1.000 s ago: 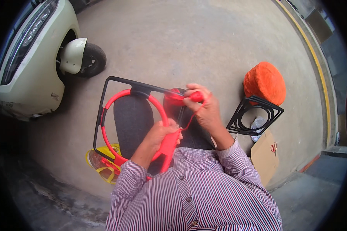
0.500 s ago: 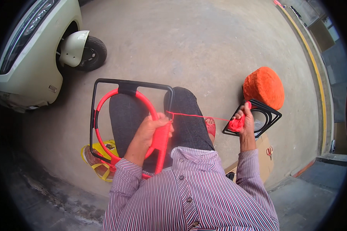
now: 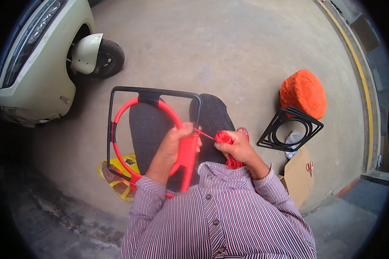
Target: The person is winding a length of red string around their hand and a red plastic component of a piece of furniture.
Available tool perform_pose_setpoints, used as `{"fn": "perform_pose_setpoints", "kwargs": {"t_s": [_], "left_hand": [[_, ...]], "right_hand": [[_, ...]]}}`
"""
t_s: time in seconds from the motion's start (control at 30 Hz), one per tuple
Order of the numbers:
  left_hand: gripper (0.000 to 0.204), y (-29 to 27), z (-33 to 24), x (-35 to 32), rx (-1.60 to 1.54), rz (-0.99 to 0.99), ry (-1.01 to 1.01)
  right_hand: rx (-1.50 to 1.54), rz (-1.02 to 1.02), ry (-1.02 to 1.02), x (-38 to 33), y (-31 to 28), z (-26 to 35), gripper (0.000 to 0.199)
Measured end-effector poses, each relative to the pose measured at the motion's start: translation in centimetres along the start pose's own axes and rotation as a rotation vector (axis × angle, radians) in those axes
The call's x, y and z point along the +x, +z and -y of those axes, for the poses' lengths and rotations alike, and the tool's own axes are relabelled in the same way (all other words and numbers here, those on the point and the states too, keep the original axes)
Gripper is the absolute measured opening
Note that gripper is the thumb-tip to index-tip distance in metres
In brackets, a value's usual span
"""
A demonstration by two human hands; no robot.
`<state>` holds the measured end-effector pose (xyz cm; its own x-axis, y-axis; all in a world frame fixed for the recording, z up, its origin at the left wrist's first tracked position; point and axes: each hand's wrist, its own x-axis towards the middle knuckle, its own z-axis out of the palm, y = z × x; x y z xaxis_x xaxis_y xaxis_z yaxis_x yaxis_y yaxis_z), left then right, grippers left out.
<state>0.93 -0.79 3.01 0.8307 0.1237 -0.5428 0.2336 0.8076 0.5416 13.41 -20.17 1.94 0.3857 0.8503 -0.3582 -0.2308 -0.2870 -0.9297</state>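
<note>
Inward from farther right came the right hand [image 3: 238, 149], clenched around a red cord bundle [image 3: 223, 137]; the left hand [image 3: 173, 141] stayed clamped on the red-and-black frame [image 3: 187, 154] over the thighs [image 3: 210, 113].

Head-worn fisheye view, facing down, close

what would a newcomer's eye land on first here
Probably the red-and-black frame over the person's lap, gripped by the left hand, with red cord bundled in the right hand. Next, the bright orange stool on the floor at right. The pale vehicle stands at the upper left.
</note>
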Motion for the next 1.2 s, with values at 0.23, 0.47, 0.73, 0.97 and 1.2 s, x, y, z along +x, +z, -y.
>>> {"fn": "perform_pose_setpoints", "kwargs": {"t_s": [0.23,0.47,0.73,0.97,1.2], "left_hand": [[0.016,-1.1,1.3,0.9,0.001,-0.064,0.026],[0.021,-1.0,1.3,1.3,0.077,-0.096,0.064],[0.075,0.0,1.9,0.9,0.081,-0.101,0.576],[0.067,-0.8,1.7,0.8,-0.051,0.009,0.370],[0.053,-1.6,1.6,1.8,-0.010,0.008,0.206]], "right_hand": [[-0.036,-0.172,0.192,-0.4,-1.7,-0.4,0.019],[-0.346,-0.522,-0.330,3.8,-4.0,3.4,0.027],[-1.204,-0.069,-0.668,8.3,1.8,5.8,0.015],[-0.546,-0.644,-0.780,6.4,-0.2,3.7,0.034],[-0.783,-0.238,-0.459,4.9,0.3,1.0,0.036]]}}
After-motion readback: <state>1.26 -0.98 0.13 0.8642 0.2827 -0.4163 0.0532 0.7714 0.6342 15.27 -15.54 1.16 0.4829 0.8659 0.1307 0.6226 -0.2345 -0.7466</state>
